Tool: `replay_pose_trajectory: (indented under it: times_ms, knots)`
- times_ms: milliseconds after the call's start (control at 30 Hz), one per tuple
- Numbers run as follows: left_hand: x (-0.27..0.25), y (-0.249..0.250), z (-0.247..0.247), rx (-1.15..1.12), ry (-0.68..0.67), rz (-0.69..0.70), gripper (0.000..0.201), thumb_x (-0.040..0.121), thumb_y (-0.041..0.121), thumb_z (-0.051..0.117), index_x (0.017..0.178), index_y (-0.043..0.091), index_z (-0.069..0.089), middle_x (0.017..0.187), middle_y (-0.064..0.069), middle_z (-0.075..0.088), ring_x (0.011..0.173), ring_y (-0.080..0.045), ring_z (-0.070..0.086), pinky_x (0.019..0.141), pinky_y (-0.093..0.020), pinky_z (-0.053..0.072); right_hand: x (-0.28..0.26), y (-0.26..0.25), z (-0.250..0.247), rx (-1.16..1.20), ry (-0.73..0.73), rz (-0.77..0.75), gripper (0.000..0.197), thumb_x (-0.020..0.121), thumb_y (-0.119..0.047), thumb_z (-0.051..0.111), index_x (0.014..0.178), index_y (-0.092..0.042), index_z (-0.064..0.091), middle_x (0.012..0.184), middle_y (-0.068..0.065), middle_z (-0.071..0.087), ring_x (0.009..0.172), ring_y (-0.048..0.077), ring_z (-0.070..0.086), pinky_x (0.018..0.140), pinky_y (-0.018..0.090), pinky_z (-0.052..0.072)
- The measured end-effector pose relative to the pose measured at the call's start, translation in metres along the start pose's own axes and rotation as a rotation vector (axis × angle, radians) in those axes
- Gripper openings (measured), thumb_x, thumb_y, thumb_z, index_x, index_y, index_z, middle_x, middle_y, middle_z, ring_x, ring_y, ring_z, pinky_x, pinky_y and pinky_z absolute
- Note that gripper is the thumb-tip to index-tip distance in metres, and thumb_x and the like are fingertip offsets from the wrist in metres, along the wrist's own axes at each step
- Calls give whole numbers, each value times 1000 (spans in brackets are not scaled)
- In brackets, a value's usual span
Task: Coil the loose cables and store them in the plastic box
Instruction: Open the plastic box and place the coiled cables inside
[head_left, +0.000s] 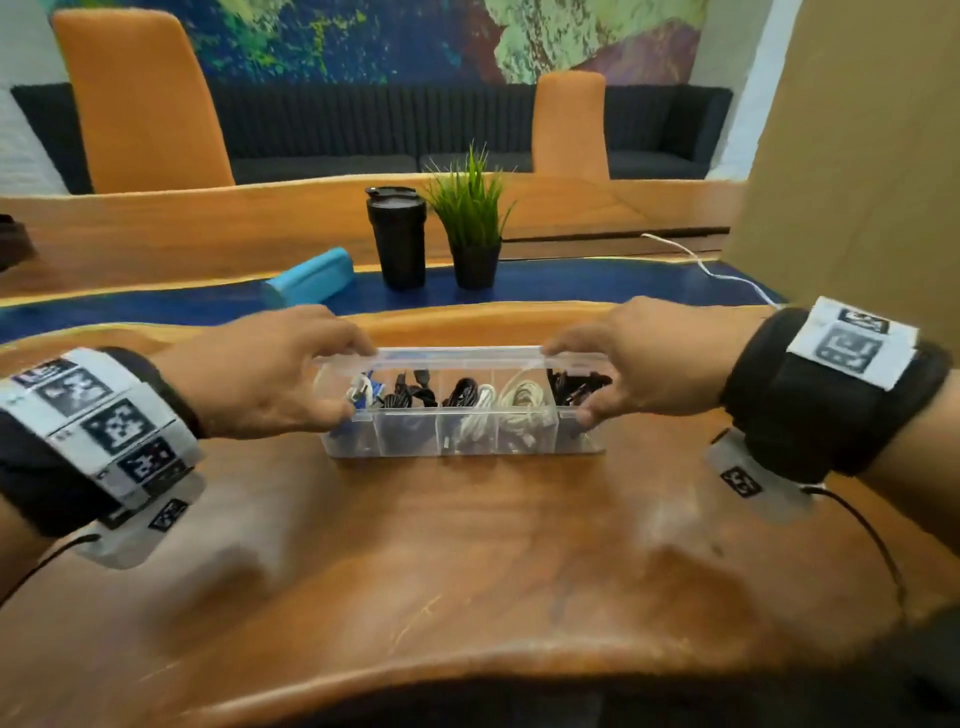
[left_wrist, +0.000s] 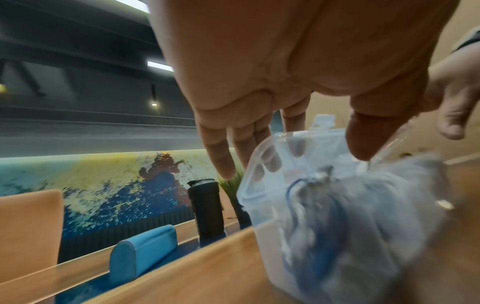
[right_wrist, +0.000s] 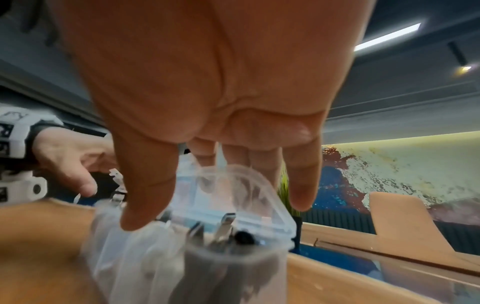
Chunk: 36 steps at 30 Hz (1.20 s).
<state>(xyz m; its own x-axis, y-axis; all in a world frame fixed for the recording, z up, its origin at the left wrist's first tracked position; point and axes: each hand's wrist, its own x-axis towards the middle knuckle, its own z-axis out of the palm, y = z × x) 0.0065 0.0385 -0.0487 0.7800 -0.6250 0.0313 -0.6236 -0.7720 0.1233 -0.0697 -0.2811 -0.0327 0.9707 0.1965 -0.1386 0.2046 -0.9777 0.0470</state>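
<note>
A clear plastic box (head_left: 462, 441) with several compartments stands on the wooden table (head_left: 467, 571). Coiled black cables (head_left: 410, 397) and white cables (head_left: 519, 400) lie in the compartments. The hinged lid (head_left: 460, 356) stands half lowered over them. My left hand (head_left: 353, 382) pinches the lid's left end, fingers on top and thumb at the box's front rim. My right hand (head_left: 571, 382) does the same at the right end. The left wrist view shows the fingers behind the lid (left_wrist: 267, 164) and the thumb over the box (left_wrist: 350, 236). The right wrist view shows the box (right_wrist: 155, 267) under the thumb.
Behind the box stand a black tumbler (head_left: 397, 236) and a small potted plant (head_left: 472, 228). A blue case (head_left: 309, 278) lies at the back left. A white cable (head_left: 717, 273) trails over the table's back right. Orange chairs (head_left: 140, 104) stand beyond.
</note>
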Motion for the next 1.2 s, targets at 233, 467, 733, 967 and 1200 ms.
replay_pose_trajectory:
  times_ms: [233,467,733,967,1200]
  knots:
    - [-11,-3,30,127,26,84,63,72,64,44,120,31,68,113,6,60,101,-18,61,86,-33,49,-7,0,31,-127,-54,-43,79,84,-51,67,151,-35,29,151,-8,41,127,22,48,103,40,43]
    - [11,4,-2,61,-189,136,44,87,53,47,105,25,75,108,7,63,102,-12,58,92,-34,48,-6,3,-4,110,-143,13,45,88,-55,59,132,-43,57,140,-19,53,121,10,51,107,35,39]
    - [43,8,-5,156,-226,-35,32,71,49,83,92,33,66,93,11,65,86,-13,61,65,-25,46,23,-16,-13,-50,-106,92,36,70,-46,83,103,-36,71,101,-15,67,92,11,59,85,33,50]
    - [41,17,2,240,-210,-99,44,70,53,81,105,33,62,101,4,67,90,-18,61,74,-31,49,24,-21,-3,-184,-62,106,50,66,-49,84,107,-28,66,101,-5,66,89,17,59,80,35,53]
    - [40,27,13,274,-177,-126,46,72,47,82,104,28,53,77,7,54,73,-12,51,55,-29,35,25,-29,5,-251,-16,116,47,70,-49,80,104,-24,59,93,-1,63,82,18,57,66,31,49]
